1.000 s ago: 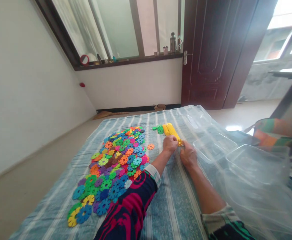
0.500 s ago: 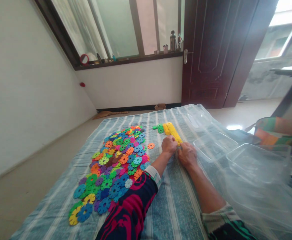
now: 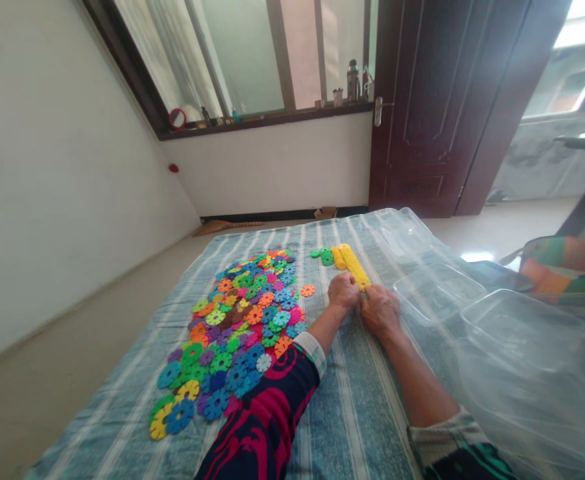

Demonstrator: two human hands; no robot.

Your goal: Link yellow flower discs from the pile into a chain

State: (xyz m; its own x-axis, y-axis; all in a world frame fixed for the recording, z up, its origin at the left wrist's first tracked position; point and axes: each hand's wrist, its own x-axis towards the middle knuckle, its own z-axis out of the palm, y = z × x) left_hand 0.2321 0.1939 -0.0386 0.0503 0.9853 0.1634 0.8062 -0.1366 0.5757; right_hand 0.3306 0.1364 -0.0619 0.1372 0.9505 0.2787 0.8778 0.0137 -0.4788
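A row of yellow snowflake discs [image 3: 355, 265] lies on the striped cloth, running away from me. At its near end, my left hand [image 3: 343, 291] is closed, fingers curled against the yellow pieces. Close beside it my right hand [image 3: 379, 311] pinches the same near end from the right. The fingertips hide exactly what is between them. Green snowflake discs [image 3: 327, 257] adjoin the yellow part at its far left. One orange disc [image 3: 307, 291] lies by itself left of my left hand. A big pile of mixed-colour discs [image 3: 237, 320] spreads further left.
Clear plastic boxes [image 3: 439, 293] and a larger clear container [image 3: 527, 333] stand along the right side of the striped cloth [image 3: 172, 313]. Beyond the far edge are a wall, a window sill with small items, and a dark red door [image 3: 422, 133].
The whole view has shifted slightly, so everything appears a little further right. Both hands stay together at the near end of the yellow row.
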